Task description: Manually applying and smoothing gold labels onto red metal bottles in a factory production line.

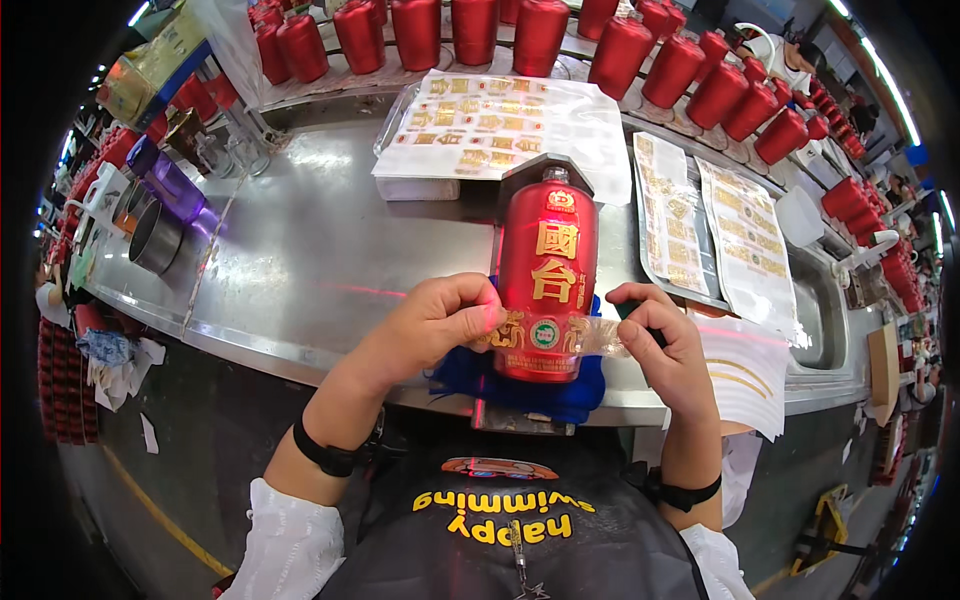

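A glossy red bottle [520,225] with gold characters lies on its back in front of me, its neck away from me, in a dark holder [575,174]. Across its lower part runs a clear decal strip [600,337] with gold patterning and a green round emblem near the middle. My left hand [440,325] is closed in a pinch at the strip's left end, against the bottle's side. On the other side my right hand [665,350] pinches the strip's loose right end between thumb and finger, a little off the bottle. A blue cloth [465,372] is bunched under the bottle's base.
Sheets of gold decals [480,125] lie beyond the bottle, with more decal sheets [745,225] to the right by a sink [825,340]. Several red bottles [415,35] line the far conveyor. A purple bottle [165,180] and a metal pot [157,238] stand left.
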{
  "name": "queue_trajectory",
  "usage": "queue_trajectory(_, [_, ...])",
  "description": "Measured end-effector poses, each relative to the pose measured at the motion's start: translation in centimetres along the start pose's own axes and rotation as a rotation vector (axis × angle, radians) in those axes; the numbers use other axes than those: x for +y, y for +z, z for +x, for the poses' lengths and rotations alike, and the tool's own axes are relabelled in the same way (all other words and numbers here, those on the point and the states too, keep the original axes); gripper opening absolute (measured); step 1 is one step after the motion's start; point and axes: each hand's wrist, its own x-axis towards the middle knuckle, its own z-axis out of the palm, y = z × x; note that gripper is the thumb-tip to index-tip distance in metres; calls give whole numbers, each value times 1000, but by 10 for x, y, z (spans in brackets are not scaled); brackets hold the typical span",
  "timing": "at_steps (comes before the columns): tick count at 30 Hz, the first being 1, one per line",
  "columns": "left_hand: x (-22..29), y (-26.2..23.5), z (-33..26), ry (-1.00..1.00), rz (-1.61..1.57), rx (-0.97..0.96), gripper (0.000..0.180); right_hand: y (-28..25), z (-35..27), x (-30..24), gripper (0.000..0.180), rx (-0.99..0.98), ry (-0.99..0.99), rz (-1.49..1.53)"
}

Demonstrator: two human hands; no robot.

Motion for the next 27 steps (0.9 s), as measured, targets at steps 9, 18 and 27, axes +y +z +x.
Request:
queue_trajectory(9, [-1, -1, 3, 7, -19, 2, 15, 0, 2, 0, 23, -4, 27, -17])
queue_trajectory(18, [-4, -3, 5, 37, -5, 7, 16, 2, 3, 1, 25, -3, 36, -10])
queue_trajectory(27, [-4, -2, 4, 35, 26, 18, 19, 2, 2, 2, 24, -2, 57, -3])
